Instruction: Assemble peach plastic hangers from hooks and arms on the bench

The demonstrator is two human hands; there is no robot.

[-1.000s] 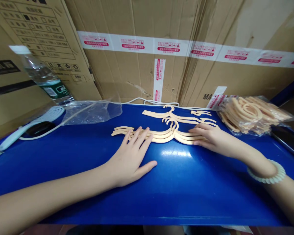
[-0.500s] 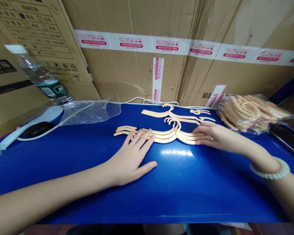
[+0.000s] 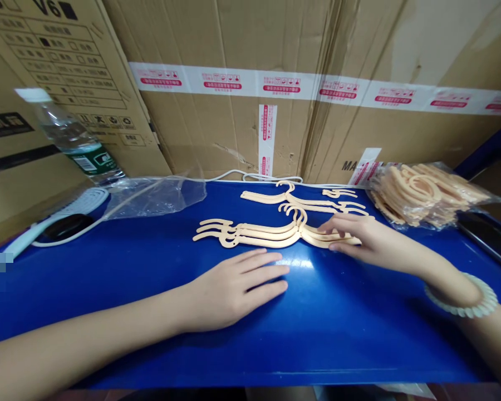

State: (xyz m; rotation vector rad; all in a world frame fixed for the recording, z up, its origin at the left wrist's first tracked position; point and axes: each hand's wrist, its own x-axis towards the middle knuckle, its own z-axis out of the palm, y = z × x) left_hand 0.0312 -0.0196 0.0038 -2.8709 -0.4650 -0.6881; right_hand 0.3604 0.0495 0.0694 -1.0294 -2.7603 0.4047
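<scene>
Several beige plastic clothes hangers (image 3: 271, 236) lie in an overlapping row on the blue table, their hooks pointing away from me. My left hand (image 3: 237, 287) is open just in front of them, palm down, fingers stretched to the right, holding nothing. Over the right arms of these hangers is my right hand (image 3: 359, 236), thumb at the near edge and fingertips at the far side, apart and loosely bent. It touches or hovers close over them and hides part of their right ends. Behind them lies another beige hanger group (image 3: 265, 197), partly behind my right hand.
A clear plastic bag of beige hangers (image 3: 421, 192) lies at the back right, near a dark flat object (image 3: 490, 242). At left are a water bottle (image 3: 81, 147), a pale hairbrush (image 3: 70, 206), a black oval object (image 3: 68, 227) and clear film (image 3: 158, 197). Cardboard boxes (image 3: 217, 128) stand behind.
My left hand has come off the hangers' left arms and moved nearer to me, uncovering them. My right hand's fingertips have shifted slightly left along the hangers.
</scene>
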